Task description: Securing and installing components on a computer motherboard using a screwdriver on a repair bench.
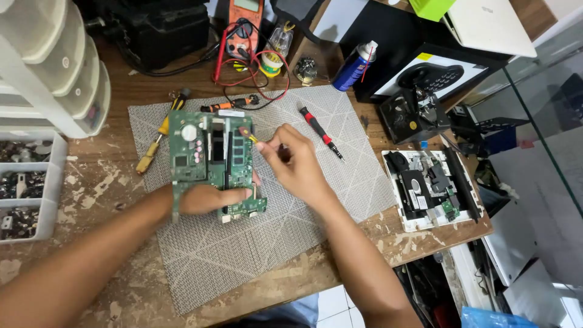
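The left hand (pixel 209 198) lies flat across the lower part of a green circuit board (pixel 212 159), fingers closed over its edge and pinning it to the grey woven mat (pixel 273 243). The right hand (pixel 297 164) pinches a small yellow-handled tool (pixel 248 135), whose tip touches the board's upper right area. The board sits on the left half of the mat, in the middle of the wooden table (pixel 109 182). On the mat, right of the hands, lies a red-and-black screwdriver (pixel 320 130); a yellow-handled screwdriver (pixel 156 135) rests at the mat's left edge. Farther right sits a white tray of black parts (pixel 431 189), with a blue spray can (pixel 354 65) above the mat.
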